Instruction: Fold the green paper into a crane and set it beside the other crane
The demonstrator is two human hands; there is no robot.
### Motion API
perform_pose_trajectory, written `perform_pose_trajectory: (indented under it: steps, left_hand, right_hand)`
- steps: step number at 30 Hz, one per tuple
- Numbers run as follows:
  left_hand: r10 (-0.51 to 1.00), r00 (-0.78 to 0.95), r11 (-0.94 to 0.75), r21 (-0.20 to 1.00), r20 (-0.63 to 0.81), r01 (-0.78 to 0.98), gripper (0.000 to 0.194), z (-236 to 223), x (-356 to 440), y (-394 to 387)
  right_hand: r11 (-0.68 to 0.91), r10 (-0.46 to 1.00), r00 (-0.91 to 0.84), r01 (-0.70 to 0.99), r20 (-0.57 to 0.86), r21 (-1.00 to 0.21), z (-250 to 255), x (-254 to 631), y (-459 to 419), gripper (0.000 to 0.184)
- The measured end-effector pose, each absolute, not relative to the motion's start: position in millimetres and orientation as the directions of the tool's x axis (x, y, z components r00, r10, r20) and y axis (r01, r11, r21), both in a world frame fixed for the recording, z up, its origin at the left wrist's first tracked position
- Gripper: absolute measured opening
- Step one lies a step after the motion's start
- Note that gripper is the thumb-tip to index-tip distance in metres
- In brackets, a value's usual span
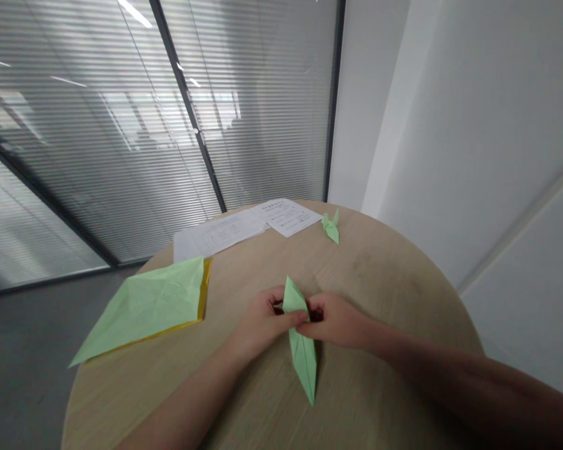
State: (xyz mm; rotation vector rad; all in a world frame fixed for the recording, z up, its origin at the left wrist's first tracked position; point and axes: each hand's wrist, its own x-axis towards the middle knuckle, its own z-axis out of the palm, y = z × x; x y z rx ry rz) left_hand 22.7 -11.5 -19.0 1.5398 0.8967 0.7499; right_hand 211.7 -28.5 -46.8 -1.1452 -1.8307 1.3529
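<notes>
Between both hands [261, 320] [338, 320] is folded green paper [303, 359].

My feed is moderately dim, in muted grey light. White streaks and pale patches glare off the glass partition with grey slatted blinds [267, 156]. I see soft shadow beside the long, pointed, green folded paper [303, 356], and the round pale-wood desk [394, 281] darkens toward the lower right. Wide-angle stretch slants the outer lines; print on the white paper sheets [293, 217] is too soft to read.
</notes>
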Motion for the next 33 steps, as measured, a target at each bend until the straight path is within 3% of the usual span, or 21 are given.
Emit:
perform_pose_trajectory:
  steps: [9,15,22,30,33]
  left_hand:
    - [0.854,0.514,-0.007,0.988,-0.075,0.155,0.018,-19,23,-11]
    - [0.884,0.467,-0.079,0.979,-0.019,0.189,0.012,-18,28,-14]
    - [0.902,0.430,-0.110,0.984,0.038,0.143,0.019,-21,28,-15]
    - [0.986,0.167,-0.004,0.987,0.031,-0.161,0.030,-20,15,0]
    - [0.986,0.161,0.009,0.960,0.038,-0.279,0.055,-20,11,4]
  right_hand:
    - [0.095,0.905,-0.421,0.330,-0.056,-0.939,-54,212,-27,0.018]
    - [0.118,0.903,-0.427,0.347,-0.045,-0.930,-52,211,-27,0.015]
    - [0.070,0.895,-0.436,0.340,-0.092,-0.938,-51,210,-28,0.010]
    - [0.092,0.895,-0.435,0.398,-0.099,-0.913,-43,210,-30,0.019]
    - [0.064,0.908,-0.411,0.337,-0.085,-0.939,-46,215,-23,0.018]
